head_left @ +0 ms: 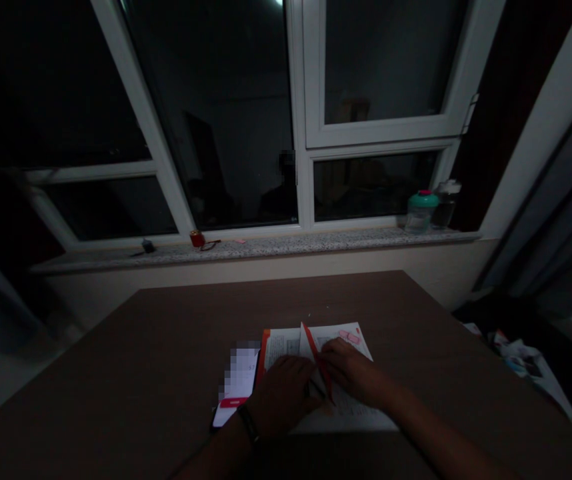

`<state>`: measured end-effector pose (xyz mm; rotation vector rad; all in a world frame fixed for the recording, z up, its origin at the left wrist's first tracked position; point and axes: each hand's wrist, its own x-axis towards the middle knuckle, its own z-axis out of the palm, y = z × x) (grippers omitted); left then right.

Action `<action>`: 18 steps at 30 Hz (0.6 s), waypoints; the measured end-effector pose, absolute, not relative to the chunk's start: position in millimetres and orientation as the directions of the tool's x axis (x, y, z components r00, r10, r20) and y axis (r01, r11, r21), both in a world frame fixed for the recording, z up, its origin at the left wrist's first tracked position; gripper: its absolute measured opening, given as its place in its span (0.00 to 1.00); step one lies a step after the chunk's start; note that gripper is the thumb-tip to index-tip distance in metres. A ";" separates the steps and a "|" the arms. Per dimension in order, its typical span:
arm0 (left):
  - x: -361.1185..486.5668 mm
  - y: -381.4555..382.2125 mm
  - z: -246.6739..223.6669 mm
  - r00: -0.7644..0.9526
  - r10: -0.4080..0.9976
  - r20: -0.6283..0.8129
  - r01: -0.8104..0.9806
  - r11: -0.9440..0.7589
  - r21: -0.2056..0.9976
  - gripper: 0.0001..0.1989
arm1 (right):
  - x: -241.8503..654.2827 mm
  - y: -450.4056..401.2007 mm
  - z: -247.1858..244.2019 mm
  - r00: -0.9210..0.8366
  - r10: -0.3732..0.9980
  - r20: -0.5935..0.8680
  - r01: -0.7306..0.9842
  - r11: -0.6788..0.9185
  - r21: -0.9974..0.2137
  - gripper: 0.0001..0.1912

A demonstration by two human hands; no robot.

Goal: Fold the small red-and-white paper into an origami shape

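An open book (361,417) with printed white pages and orange-red edges lies on the brown table. One of its red-edged pages (307,339) stands raised near the middle. My right hand (353,370) pinches this page at its red edge. Over the left side of the book, my left hand (286,393) has curled fingers, with a dark band at the wrist. A thin dark stick-like thing (320,388) shows at its fingertips; dimness hides its kind. On the right page rests a small pink object (349,336).
Left of the book lies a lit phone (241,373) with a pink-red object (233,402) across it. Behind the table (186,333), the windowsill (286,245) carries a green-lidded bottle (421,212), a clear bottle (446,203) and a small red container (197,239).
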<state>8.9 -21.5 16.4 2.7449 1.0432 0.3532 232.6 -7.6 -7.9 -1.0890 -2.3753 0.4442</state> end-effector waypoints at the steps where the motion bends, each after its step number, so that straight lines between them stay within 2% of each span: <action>1: 8.5 -21.2 16.7 0.721 0.678 0.144 0.636 -0.730 0.252 0.18 | 232.4 -8.0 -7.3 -0.563 0.773 0.291 0.615 0.627 -0.477 0.15; 6: 5.7 -19.3 18.2 0.713 0.685 0.148 0.648 -0.725 0.234 0.15 | 230.4 -9.7 -6.7 -0.551 0.782 0.291 0.616 0.617 -0.490 0.18; 10: 6.0 -12.5 13.5 0.711 0.676 0.193 0.646 -0.736 0.202 0.12 | 226.5 -9.2 -8.8 -0.526 0.796 0.299 0.603 0.597 -0.530 0.16; 14: 7.4 -4.8 7.1 0.679 0.702 0.216 0.683 -0.711 0.168 0.13 | 222.9 -8.7 -8.5 -0.511 0.812 0.283 0.621 0.576 -0.532 0.13; 18: 6.1 -3.7 4.9 0.670 0.704 0.236 0.674 -0.710 0.206 0.15 | 222.2 -9.6 -7.0 -0.508 0.810 0.294 0.620 0.580 -0.527 0.12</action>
